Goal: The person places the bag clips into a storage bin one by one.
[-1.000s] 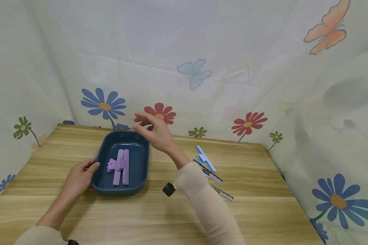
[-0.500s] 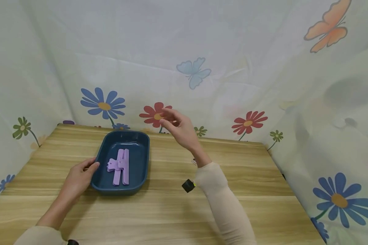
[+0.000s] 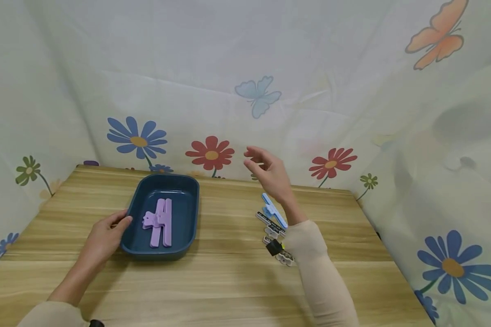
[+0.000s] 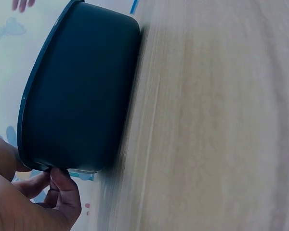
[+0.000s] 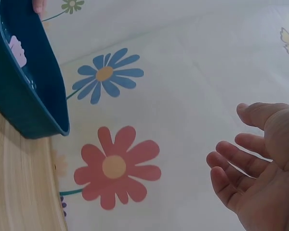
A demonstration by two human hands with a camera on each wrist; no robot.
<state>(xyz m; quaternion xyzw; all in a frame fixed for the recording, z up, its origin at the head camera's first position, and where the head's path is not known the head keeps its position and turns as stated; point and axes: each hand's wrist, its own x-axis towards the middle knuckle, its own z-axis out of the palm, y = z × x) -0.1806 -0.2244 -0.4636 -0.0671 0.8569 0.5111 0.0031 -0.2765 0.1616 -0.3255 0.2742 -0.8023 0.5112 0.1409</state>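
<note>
Two purple bag clips [image 3: 161, 220] are contained in a dark-blue tray [image 3: 185, 218] pinched at its rim by the left hand [image 3: 106, 237], while the right hand [image 3: 272, 176] is held above the table [image 3: 225, 286], fingers [image 5: 246, 162] loosely parted.

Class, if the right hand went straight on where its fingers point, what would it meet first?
The right hand would likely meet the floral backdrop, near the left red flower; depth is unclear.

Purple clips [image 3: 162, 221] (overlapping) lie in the dark blue tray [image 3: 184, 218]

Pale flower-printed curtain [image 3: 180, 100], wood-grain tabletop [image 3: 225, 281], soft light
</note>
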